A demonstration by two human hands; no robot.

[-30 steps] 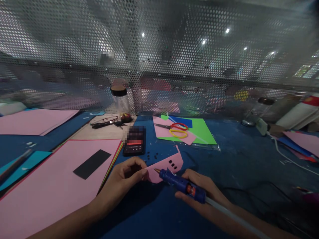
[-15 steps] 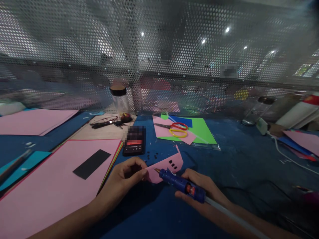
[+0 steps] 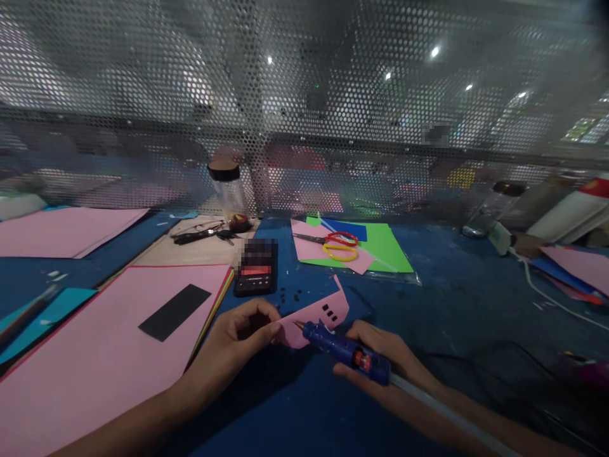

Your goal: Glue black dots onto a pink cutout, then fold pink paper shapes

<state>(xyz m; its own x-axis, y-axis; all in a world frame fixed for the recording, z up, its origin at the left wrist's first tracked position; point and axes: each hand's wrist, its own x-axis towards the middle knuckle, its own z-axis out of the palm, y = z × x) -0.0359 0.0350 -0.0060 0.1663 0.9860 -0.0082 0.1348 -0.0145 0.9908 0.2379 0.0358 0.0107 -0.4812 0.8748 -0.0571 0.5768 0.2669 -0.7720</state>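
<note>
My left hand (image 3: pixel 238 339) is curled with its thumb and fingers pinching the left edge of a pink paper cut-out (image 3: pixel 316 314) that lies on the blue table top and bears three small black squares. My right hand (image 3: pixel 390 368) is wrapped round a blue glue gun (image 3: pixel 345 352). The gun's metal tip rests on the pink cut-out, close to my left thumb. A white glue stick sticks out of the gun's back along my right forearm.
A stack of pink paper (image 3: pixel 109 343) with a black strip lies at the left. A phone (image 3: pixel 257 266) is behind my left hand. Scissors (image 3: pixel 333 244) lie on green and pink sheets (image 3: pixel 380 251). A jar (image 3: pixel 226 187), glasses and keys stand before the perforated metal screen (image 3: pixel 304 108).
Hardly anything has moved: both hands keep their hold, and the view has shifted only slightly.
</note>
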